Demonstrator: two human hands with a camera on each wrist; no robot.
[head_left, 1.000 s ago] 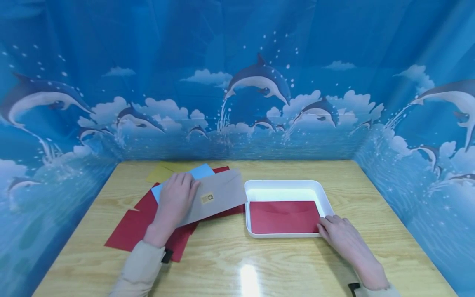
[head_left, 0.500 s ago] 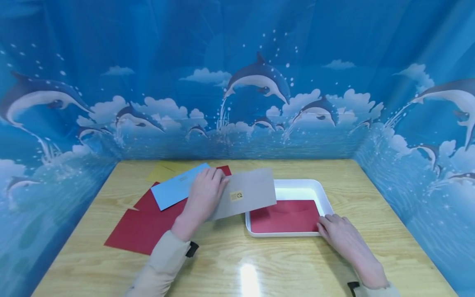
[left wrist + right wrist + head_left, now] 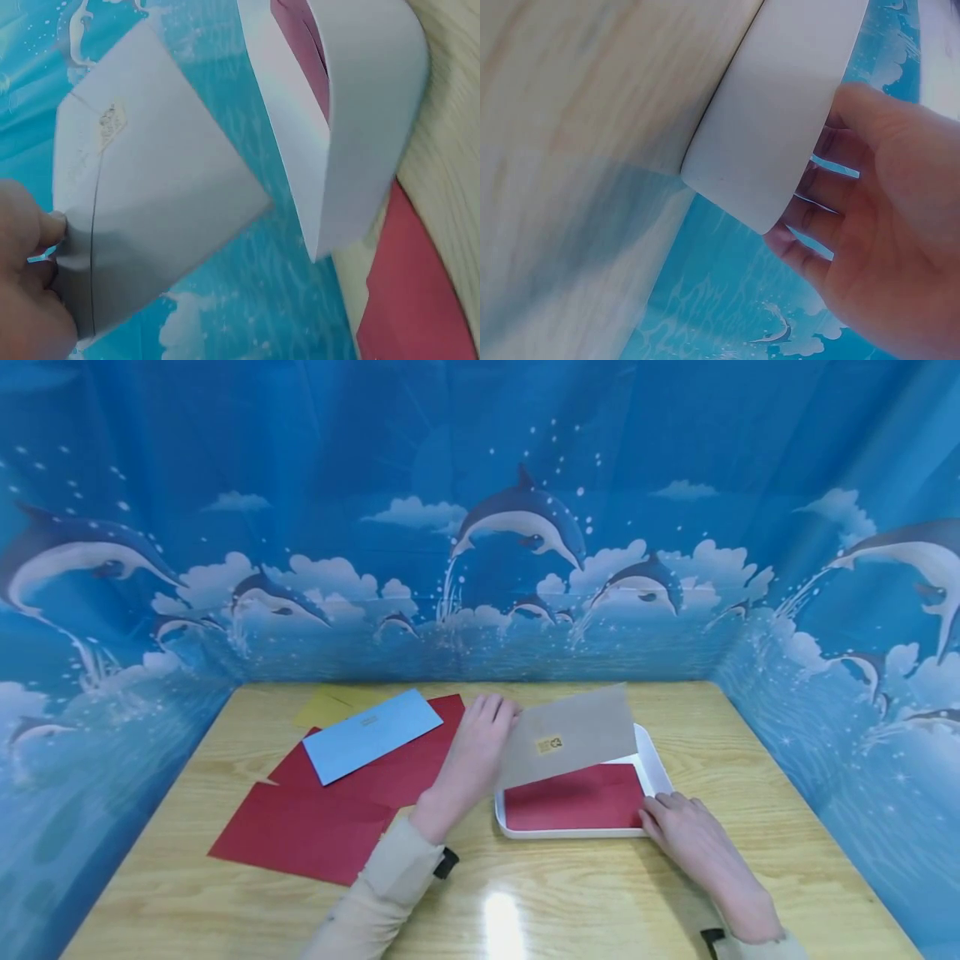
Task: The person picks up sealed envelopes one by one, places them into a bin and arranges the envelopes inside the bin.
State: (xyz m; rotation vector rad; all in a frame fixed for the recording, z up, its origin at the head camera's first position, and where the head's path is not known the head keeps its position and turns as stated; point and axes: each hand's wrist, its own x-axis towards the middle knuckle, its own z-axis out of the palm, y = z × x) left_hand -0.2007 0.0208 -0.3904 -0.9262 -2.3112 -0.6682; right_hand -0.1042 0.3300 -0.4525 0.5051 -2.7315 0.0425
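My left hand (image 3: 472, 752) pinches a grey envelope (image 3: 581, 735) by its left end and holds it tilted above the white tray (image 3: 654, 764). A small tan printed label shows on the envelope's face. In the left wrist view, thumb and fingers of the left hand (image 3: 26, 277) meet at the edge of the grey envelope (image 3: 172, 172). Inside the tray lies a red envelope (image 3: 577, 806), partly covered by the grey one in the head view. My right hand (image 3: 697, 843) grips the tray's front right corner, fingers curled at the rim of the tray (image 3: 757, 127).
Left of the tray, several red envelopes (image 3: 307, 831) lie overlapping on the wooden table (image 3: 585, 902). A light blue envelope (image 3: 375, 735) rests across them, and yellow paper (image 3: 330, 706) lies behind. A blue dolphin-print curtain (image 3: 480, 652) encloses the back and sides.
My left hand has carried the grey envelope rightward, from over the pile to above the tray, uncovering the light blue envelope. The right hand has stayed at the tray corner.
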